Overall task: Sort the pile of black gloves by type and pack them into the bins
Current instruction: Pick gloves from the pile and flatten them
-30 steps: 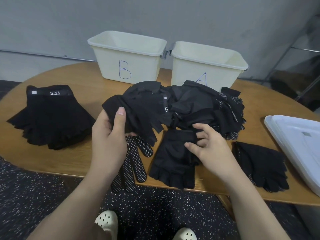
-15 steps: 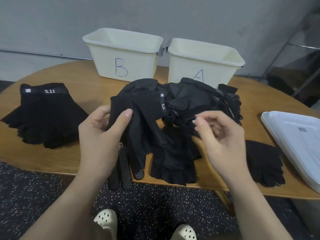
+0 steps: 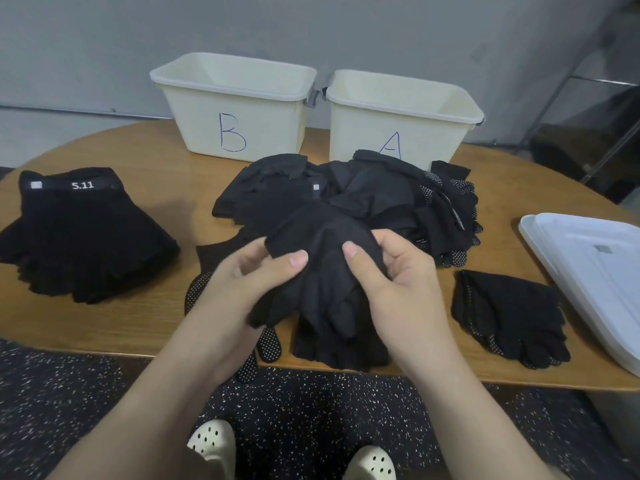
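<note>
A heap of black gloves (image 3: 367, 195) lies mid-table in front of two cream bins, bin B (image 3: 239, 109) on the left and bin A (image 3: 401, 123) on the right. Both of my hands hold one black glove (image 3: 322, 271) lifted just above the table's near edge. My left hand (image 3: 242, 282) pinches its left side with the thumb on top, and my right hand (image 3: 398, 282) grips its right side. A stack of fingerless gloves marked 5.11 (image 3: 79, 233) lies at the left. A small stack of dotted gloves (image 3: 509, 313) lies at the right.
A white lid or tray (image 3: 595, 271) overhangs the table's right end. A fingerless glove (image 3: 332, 348) and a dotted glove (image 3: 268, 344) lie at the near edge under my hands. The wooden table (image 3: 145, 188) is oval. My feet in pale clogs show below.
My left hand has drawn the glove out of the heap toward me. My right hand left the fingerless glove on the table, rose, and took hold of the same glove's right side.
</note>
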`<state>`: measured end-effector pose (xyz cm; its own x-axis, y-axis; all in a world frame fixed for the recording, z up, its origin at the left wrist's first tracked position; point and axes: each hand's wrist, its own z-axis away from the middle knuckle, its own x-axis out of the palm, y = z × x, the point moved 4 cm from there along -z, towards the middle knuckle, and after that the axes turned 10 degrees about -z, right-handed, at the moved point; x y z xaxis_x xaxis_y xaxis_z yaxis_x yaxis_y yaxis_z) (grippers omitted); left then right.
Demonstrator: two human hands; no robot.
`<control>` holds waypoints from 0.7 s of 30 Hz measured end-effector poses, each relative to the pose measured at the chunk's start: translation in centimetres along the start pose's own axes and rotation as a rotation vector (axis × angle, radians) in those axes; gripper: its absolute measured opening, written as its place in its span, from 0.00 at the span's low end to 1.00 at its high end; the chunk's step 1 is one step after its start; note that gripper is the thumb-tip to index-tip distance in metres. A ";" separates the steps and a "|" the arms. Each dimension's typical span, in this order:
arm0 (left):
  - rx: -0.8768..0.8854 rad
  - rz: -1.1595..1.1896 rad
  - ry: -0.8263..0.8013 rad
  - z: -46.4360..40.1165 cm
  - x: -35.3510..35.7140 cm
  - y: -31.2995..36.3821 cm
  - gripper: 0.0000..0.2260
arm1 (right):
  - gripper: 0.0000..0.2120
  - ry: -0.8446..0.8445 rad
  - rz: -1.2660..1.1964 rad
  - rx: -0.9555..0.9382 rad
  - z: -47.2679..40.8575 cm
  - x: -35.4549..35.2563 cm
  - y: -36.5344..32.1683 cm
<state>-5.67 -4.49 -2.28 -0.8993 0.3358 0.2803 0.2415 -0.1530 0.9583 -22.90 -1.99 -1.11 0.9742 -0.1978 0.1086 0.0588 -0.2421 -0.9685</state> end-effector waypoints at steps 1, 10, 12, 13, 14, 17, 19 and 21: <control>-0.019 -0.040 -0.024 0.0 0.2 -0.2 0.20 | 0.06 0.013 0.037 -0.033 -0.1 -0.3 -0.1; -0.116 -0.005 -0.053 -0.1 -0.2 -0.3 0.24 | 0.04 0.021 0.145 -0.084 0.0 -1.4 -0.9; -0.080 0.058 -0.048 -0.2 -0.4 -0.2 0.25 | 0.07 0.051 0.113 -0.066 0.0 -1.7 -1.1; -0.073 0.077 -0.055 -0.2 -0.4 0.0 0.24 | 0.07 0.058 0.103 -0.059 -0.1 -1.7 -1.2; -0.074 0.079 -0.063 -0.1 -0.3 0.0 0.22 | 0.07 0.065 0.098 -0.057 -0.1 -1.7 -1.4; -0.071 0.005 -0.044 -0.2 -0.2 -0.1 0.15 | 0.07 0.081 0.131 -0.059 -0.1 -2.0 -1.4; -0.027 -0.103 -0.011 -0.2 -0.4 -0.2 0.13 | 0.06 0.080 0.222 -0.065 -0.2 -2.5 -1.0; 0.016 -0.187 0.015 -0.1 -0.6 0.0 0.11 | 0.05 0.120 0.435 -0.178 -0.2 -2.7 -1.0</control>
<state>-5.18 -4.74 -2.44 -0.9344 0.3428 0.0969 0.0759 -0.0741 0.9944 -25.66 -1.40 -0.39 0.8674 -0.4226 -0.2628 -0.3970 -0.2693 -0.8774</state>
